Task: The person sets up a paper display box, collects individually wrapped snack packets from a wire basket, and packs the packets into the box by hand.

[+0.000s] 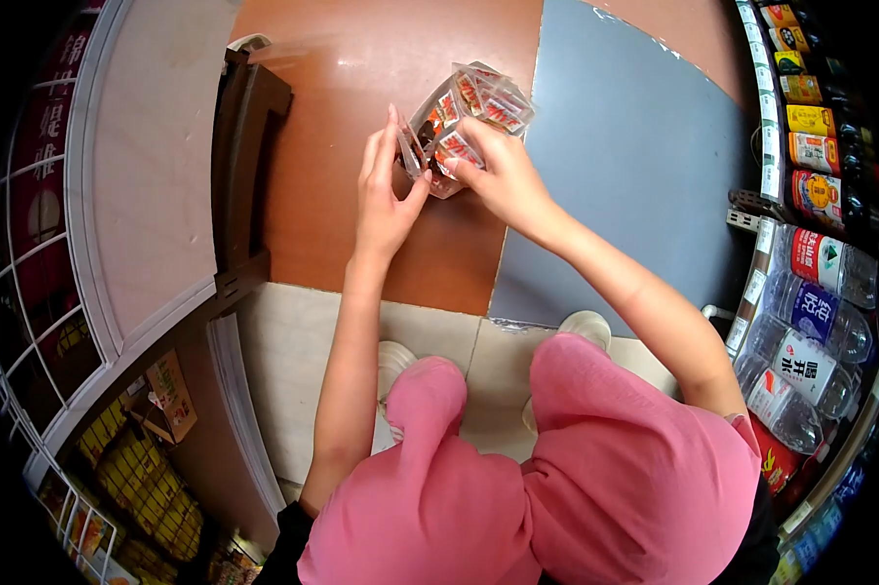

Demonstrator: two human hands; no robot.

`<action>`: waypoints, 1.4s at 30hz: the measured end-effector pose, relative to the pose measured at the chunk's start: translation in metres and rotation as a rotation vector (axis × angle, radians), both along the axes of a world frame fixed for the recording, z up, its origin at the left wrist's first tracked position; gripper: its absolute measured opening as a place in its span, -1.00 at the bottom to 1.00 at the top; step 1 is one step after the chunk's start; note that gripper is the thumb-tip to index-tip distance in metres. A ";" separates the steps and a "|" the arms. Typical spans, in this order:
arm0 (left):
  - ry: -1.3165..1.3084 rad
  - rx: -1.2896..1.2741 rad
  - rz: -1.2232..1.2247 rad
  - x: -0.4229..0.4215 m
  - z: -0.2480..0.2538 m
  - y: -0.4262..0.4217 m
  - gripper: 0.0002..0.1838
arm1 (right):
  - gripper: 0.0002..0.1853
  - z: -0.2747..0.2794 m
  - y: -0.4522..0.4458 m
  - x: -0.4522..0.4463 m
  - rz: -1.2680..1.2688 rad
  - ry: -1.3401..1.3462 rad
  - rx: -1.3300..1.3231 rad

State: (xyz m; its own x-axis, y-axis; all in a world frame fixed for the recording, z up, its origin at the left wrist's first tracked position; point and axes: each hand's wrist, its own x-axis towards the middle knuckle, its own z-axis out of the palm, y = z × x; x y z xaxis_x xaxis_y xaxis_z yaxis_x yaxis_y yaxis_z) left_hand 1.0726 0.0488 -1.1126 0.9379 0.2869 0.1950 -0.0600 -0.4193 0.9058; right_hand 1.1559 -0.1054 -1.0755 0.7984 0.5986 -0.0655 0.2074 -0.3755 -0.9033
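Observation:
A clear plastic container of small red-and-white snack packets is in front of me over the brown floor. My left hand is at its left side, fingers stretched along the clear wall and thumb bent round the near edge. My right hand reaches over it from the right, with thumb and forefinger closed on one snack packet. Dark gaps show between the packets on the left. More packets stand upright behind my right hand. The right hand's other fingers are partly hidden.
On the right, a shelf holds dark bottles with yellow labels and water bottles. To the left are a white wire rack, a brown post and a small carton. My pink-clad knees are below.

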 end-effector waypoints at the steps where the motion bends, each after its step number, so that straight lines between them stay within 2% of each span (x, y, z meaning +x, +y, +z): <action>1: 0.000 0.009 -0.009 0.000 -0.002 0.001 -0.09 | -0.73 -0.002 0.000 0.002 -0.012 -0.017 0.021; 3: 0.000 0.028 -0.026 0.001 -0.003 0.002 -0.05 | -0.64 -0.004 0.001 0.003 -0.024 -0.020 0.007; 6: -0.010 0.120 -0.035 -0.002 0.005 -0.004 0.01 | -0.76 -0.002 0.003 -0.004 -0.051 -0.019 -0.018; 9: 0.057 0.120 0.032 -0.002 0.007 -0.014 0.10 | -0.77 -0.002 0.005 -0.006 -0.026 -0.031 -0.077; 12: 0.016 0.152 0.015 -0.001 0.005 -0.016 0.15 | -0.78 -0.002 0.005 -0.008 0.003 -0.039 -0.071; 15: 0.048 0.201 0.022 -0.001 0.004 -0.018 0.21 | -0.76 -0.001 0.003 -0.011 0.057 -0.163 -0.159; 18: 0.071 0.327 0.058 -0.003 0.002 -0.016 0.26 | -0.70 0.005 -0.001 -0.013 -0.010 -0.195 -0.011; 21: 0.089 0.227 0.069 -0.010 0.006 -0.022 0.32 | -0.70 0.018 -0.013 -0.015 -0.043 -0.271 -0.008; 24: 0.020 0.252 0.129 -0.012 -0.005 -0.030 0.38 | -0.75 0.023 -0.021 -0.014 -0.196 -0.148 0.027; 25: 0.014 0.120 0.133 -0.012 -0.005 -0.033 0.37 | -0.80 0.022 -0.024 -0.011 -0.216 -0.160 -0.030; 28: -0.008 0.043 0.134 -0.010 0.001 -0.039 0.31 | -0.81 0.014 -0.029 -0.009 -0.219 -0.353 -0.192; 31: 0.005 0.119 0.138 -0.009 0.003 -0.041 0.24 | -0.76 0.019 -0.027 -0.012 -0.195 -0.460 -0.330; 34: -0.002 0.077 0.187 -0.006 0.003 -0.047 0.10 | -0.74 0.023 -0.025 -0.011 -0.191 -0.504 -0.376; 37: 0.021 0.177 0.237 -0.003 0.004 -0.052 0.09 | -0.74 0.024 -0.025 -0.015 -0.187 -0.563 -0.363; 40: 0.009 0.211 0.289 0.002 0.006 -0.058 0.01 | -0.75 0.019 -0.023 -0.012 -0.202 -0.497 -0.340; 42: 0.019 0.232 0.306 0.003 0.007 -0.059 -0.03 | -0.77 0.022 -0.018 -0.012 -0.192 -0.318 -0.360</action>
